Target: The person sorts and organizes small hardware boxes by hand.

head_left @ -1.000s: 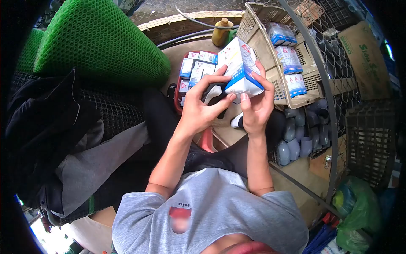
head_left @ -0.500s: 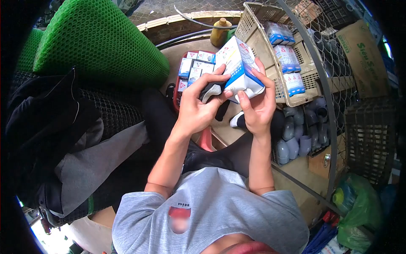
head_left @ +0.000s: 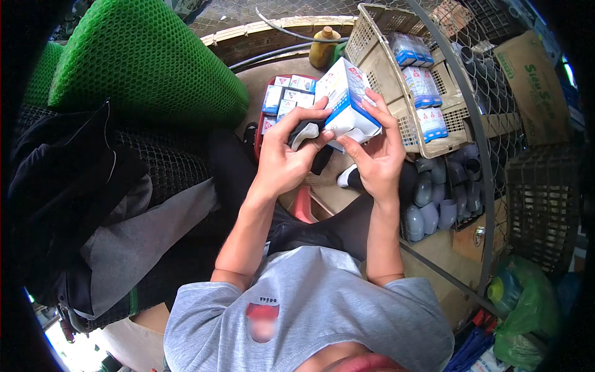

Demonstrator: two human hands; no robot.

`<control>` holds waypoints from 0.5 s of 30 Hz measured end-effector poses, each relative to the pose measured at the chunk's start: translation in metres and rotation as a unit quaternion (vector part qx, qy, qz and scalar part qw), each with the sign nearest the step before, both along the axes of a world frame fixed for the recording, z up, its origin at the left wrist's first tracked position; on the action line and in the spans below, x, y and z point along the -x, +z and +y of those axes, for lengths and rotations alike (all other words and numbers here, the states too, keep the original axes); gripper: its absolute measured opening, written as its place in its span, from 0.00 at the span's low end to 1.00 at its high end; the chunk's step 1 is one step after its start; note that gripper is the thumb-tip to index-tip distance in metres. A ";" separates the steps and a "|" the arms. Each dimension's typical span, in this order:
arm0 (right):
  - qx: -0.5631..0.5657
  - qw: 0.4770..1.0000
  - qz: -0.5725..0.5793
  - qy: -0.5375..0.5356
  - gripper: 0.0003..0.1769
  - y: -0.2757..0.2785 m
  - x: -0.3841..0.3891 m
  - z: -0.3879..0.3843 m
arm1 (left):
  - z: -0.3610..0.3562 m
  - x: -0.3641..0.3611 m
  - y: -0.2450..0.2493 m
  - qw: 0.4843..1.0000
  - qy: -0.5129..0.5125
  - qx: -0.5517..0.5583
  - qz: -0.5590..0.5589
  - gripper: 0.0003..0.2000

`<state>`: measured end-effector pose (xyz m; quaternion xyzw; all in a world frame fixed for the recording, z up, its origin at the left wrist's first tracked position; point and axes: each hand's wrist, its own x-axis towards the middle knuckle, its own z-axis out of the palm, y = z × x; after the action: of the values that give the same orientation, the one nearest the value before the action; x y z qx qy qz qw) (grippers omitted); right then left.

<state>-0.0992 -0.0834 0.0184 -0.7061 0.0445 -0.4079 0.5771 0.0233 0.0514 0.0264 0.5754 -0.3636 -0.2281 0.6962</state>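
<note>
A white and blue carton (head_left: 347, 102) with red logos is held up tilted between both my hands, its lower end facing me. My left hand (head_left: 288, 155) grips its left side, fingers along the edge and thumb near the bottom corner. A dark object with a pale grey edge (head_left: 306, 133) sits in the same hand's curl; its kind is unclear. On the other side, the fingers of my right hand (head_left: 381, 152) wrap the carton's right face, and the thumb presses at its lower end. Behind it, a red tray (head_left: 258, 146) holds several small white and blue boxes (head_left: 297, 98).
A beige plastic crate (head_left: 416, 133) with wrapped packs (head_left: 423, 87) stands at right, near grey pipe elbows (head_left: 424, 204). Green mesh rolls (head_left: 149, 68) stand at left. A yellow bottle (head_left: 322, 48) stands behind the tray. A metal frame bar (head_left: 477, 124) runs down the right.
The carton has shifted slightly down and left between my hands. My right thumb has moved a little toward its lower left edge. The surroundings look the same.
</note>
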 end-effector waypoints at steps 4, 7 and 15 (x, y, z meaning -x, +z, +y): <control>-0.001 1.000 0.008 0.004 0.31 0.004 0.003 0.000 | 0.000 0.000 0.004 1.000 0.014 -0.007 -0.007 0.15; -0.020 1.000 -0.006 -0.002 0.30 0.002 0.002 0.002 | 0.000 0.004 0.010 0.999 0.015 -0.016 -0.034 0.15; -0.032 0.999 -0.012 -0.016 0.30 0.002 -0.003 0.007 | 0.005 -0.001 0.008 0.996 0.018 -0.023 -0.084 0.16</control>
<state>-0.0963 -0.0765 0.0202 -0.6813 0.0615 -0.4241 0.5935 0.0241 0.0562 0.0346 0.6150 -0.4050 -0.1742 0.6538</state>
